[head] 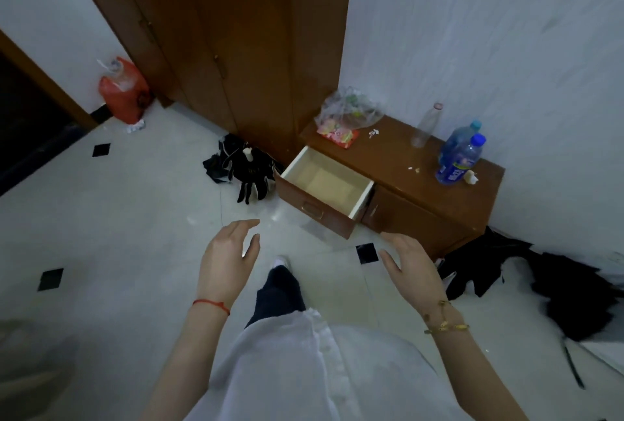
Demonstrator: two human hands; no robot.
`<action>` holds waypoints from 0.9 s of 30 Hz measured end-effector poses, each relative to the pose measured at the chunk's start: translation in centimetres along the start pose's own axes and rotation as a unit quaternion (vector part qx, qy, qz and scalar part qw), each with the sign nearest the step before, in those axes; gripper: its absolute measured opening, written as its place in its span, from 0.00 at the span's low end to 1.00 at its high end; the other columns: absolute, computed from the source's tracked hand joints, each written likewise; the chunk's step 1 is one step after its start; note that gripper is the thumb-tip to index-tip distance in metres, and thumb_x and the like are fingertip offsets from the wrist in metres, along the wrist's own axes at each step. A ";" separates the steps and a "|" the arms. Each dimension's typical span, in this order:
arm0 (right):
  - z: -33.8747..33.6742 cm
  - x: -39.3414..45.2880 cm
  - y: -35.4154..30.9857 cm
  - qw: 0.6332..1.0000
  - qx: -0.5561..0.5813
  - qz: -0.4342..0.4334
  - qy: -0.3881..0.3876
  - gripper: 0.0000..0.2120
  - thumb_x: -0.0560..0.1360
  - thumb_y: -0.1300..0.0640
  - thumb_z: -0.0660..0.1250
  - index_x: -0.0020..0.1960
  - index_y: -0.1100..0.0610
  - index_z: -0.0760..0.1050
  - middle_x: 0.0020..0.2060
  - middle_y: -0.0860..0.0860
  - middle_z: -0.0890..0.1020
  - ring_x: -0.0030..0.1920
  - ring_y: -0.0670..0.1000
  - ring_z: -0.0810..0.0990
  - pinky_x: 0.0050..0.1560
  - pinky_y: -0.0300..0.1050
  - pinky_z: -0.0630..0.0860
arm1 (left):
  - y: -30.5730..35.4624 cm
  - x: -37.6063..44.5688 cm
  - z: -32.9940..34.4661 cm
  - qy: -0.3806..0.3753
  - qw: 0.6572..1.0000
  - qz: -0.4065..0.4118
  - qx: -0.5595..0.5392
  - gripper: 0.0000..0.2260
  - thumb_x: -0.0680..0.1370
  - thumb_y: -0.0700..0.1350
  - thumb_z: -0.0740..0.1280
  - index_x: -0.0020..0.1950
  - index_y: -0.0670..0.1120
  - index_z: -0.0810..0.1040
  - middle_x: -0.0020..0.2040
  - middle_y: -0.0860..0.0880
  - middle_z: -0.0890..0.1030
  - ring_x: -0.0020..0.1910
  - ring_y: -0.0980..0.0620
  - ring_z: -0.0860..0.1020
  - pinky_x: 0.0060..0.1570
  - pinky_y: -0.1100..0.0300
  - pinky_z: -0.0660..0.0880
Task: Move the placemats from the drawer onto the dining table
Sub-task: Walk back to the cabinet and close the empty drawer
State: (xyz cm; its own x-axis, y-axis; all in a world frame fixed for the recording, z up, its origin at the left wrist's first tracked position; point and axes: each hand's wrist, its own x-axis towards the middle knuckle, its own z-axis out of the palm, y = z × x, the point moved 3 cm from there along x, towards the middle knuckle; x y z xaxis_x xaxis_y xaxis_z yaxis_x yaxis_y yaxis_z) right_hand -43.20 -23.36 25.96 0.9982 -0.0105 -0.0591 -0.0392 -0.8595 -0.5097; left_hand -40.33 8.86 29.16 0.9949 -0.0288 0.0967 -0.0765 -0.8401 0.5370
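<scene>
The drawer (363,199) of a low brown cabinet (439,197) stands pulled out ahead of me, with a pale inside where a flat beige sheet seems to lie on the bottom. My left hand (228,260) is raised in front of me, below and left of the drawer, fingers apart and holding nothing. My right hand (410,260) is level with it, below the drawer's right corner, also spread and holding nothing. Neither hand touches the drawer. No dining table is in view.
On the cabinet top lie a clear plastic bag (347,111), an empty bottle (426,125) and two blue bottles (461,155). A tall wardrobe (236,49) stands behind. Black clothes (246,165) lie left of the drawer, dark cloth (540,272) at the right, a red bag (123,91) by the wall.
</scene>
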 end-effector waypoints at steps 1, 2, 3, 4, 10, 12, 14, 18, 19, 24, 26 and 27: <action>0.2 2.0 -0.6 1.000 0.002 0.011 0.010 0.16 0.78 0.57 0.64 0.64 0.60 0.73 0.58 0.56 0.78 0.61 0.55 0.73 0.61 0.47 0.71 | -0.7 2.7 -0.3 -0.003 1.000 0.014 0.006 0.12 0.77 0.42 0.66 0.60 0.44 0.78 0.55 0.46 0.81 0.50 0.47 0.80 0.49 0.55 0.77; 0.4 3.9 -1.3 1.000 0.007 0.020 0.020 0.16 0.78 0.57 0.64 0.64 0.60 0.73 0.58 0.56 0.78 0.61 0.55 0.73 0.61 0.46 0.71 | -1.3 5.4 -0.7 -0.008 0.999 0.029 0.013 0.12 0.77 0.41 0.66 0.60 0.44 0.79 0.55 0.46 0.82 0.51 0.46 0.80 0.50 0.55 0.77; 0.6 5.7 -2.1 0.999 0.015 0.028 0.029 0.16 0.78 0.58 0.64 0.65 0.59 0.73 0.58 0.56 0.78 0.61 0.54 0.74 0.60 0.44 0.70 | -1.8 8.1 -1.2 -0.014 0.999 0.045 0.019 0.12 0.77 0.41 0.67 0.60 0.44 0.79 0.54 0.45 0.82 0.51 0.46 0.80 0.50 0.56 0.76; 0.8 7.6 -2.9 0.999 0.022 0.033 0.037 0.16 0.78 0.58 0.64 0.65 0.59 0.73 0.58 0.55 0.78 0.60 0.54 0.74 0.59 0.43 0.69 | -2.3 10.8 -1.7 -0.016 0.998 0.063 0.026 0.12 0.76 0.41 0.67 0.60 0.44 0.79 0.54 0.45 0.82 0.51 0.46 0.80 0.50 0.57 0.76; 1.8 15.8 -6.5 0.993 0.030 0.092 0.072 0.15 0.78 0.58 0.65 0.64 0.61 0.74 0.58 0.56 0.79 0.60 0.55 0.75 0.57 0.45 0.71 | -3.9 23.9 -3.2 -0.056 0.987 0.151 0.026 0.12 0.77 0.42 0.67 0.60 0.44 0.78 0.53 0.46 0.82 0.51 0.48 0.80 0.49 0.57 0.77; 1.9 17.0 -7.1 0.990 0.027 0.112 0.083 0.15 0.78 0.59 0.65 0.63 0.61 0.74 0.58 0.56 0.79 0.60 0.56 0.75 0.58 0.45 0.71 | -4.2 26.6 -2.7 -0.077 0.982 0.171 0.023 0.12 0.77 0.42 0.67 0.60 0.44 0.78 0.54 0.46 0.81 0.50 0.48 0.80 0.49 0.55 0.79; 2.3 17.8 -7.0 0.988 0.022 0.128 0.088 0.15 0.78 0.58 0.65 0.63 0.60 0.74 0.58 0.56 0.79 0.60 0.56 0.76 0.58 0.45 0.71 | -4.3 28.6 -1.8 -0.100 0.977 0.186 0.014 0.12 0.77 0.42 0.67 0.61 0.44 0.78 0.54 0.46 0.81 0.51 0.49 0.79 0.50 0.53 0.79; 3.4 18.7 -5.9 0.981 0.030 0.170 0.084 0.15 0.78 0.56 0.64 0.64 0.58 0.75 0.58 0.54 0.79 0.58 0.54 0.76 0.56 0.44 0.72 | -4.2 31.1 0.0 -0.124 0.969 0.212 -0.004 0.12 0.77 0.40 0.67 0.60 0.43 0.78 0.53 0.45 0.81 0.52 0.48 0.79 0.52 0.51 0.79; 3.5 18.9 -5.6 0.980 0.033 0.175 0.085 0.15 0.78 0.56 0.64 0.63 0.58 0.74 0.57 0.53 0.79 0.57 0.54 0.76 0.55 0.43 0.72 | -4.0 31.5 0.5 -0.129 0.968 0.214 -0.007 0.12 0.77 0.41 0.67 0.60 0.43 0.78 0.53 0.45 0.82 0.52 0.48 0.79 0.53 0.52 0.78; 3.4 20.6 -3.9 0.980 0.025 0.182 0.083 0.15 0.78 0.56 0.64 0.64 0.57 0.74 0.56 0.53 0.79 0.56 0.53 0.76 0.53 0.40 0.71 | -3.2 32.8 2.4 -0.137 0.968 0.206 -0.031 0.12 0.77 0.40 0.67 0.60 0.42 0.78 0.54 0.45 0.81 0.52 0.47 0.79 0.53 0.51 0.78; 3.6 21.7 -2.9 0.981 0.018 0.175 0.077 0.15 0.78 0.56 0.64 0.64 0.57 0.73 0.57 0.53 0.79 0.58 0.53 0.76 0.56 0.42 0.71 | -3.2 33.6 3.5 -0.139 0.969 0.203 -0.033 0.12 0.77 0.40 0.67 0.61 0.42 0.78 0.54 0.45 0.81 0.52 0.47 0.79 0.53 0.51 0.78; 3.7 22.3 -2.4 0.982 0.014 0.173 0.077 0.15 0.78 0.56 0.64 0.64 0.57 0.73 0.58 0.53 0.79 0.59 0.53 0.76 0.57 0.43 0.71 | -3.2 34.0 4.2 -0.139 0.968 0.205 -0.032 0.12 0.77 0.39 0.67 0.61 0.42 0.78 0.54 0.45 0.81 0.52 0.47 0.79 0.53 0.52 0.78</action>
State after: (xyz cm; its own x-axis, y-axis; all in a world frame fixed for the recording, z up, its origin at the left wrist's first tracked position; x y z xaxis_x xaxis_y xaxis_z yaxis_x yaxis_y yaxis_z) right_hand -21.02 -19.64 22.69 0.9196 -0.3792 -0.1029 -0.3766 -0.7763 -0.5055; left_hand -5.98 8.35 27.21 0.8591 -0.5042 0.0881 -0.4630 -0.6921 0.5537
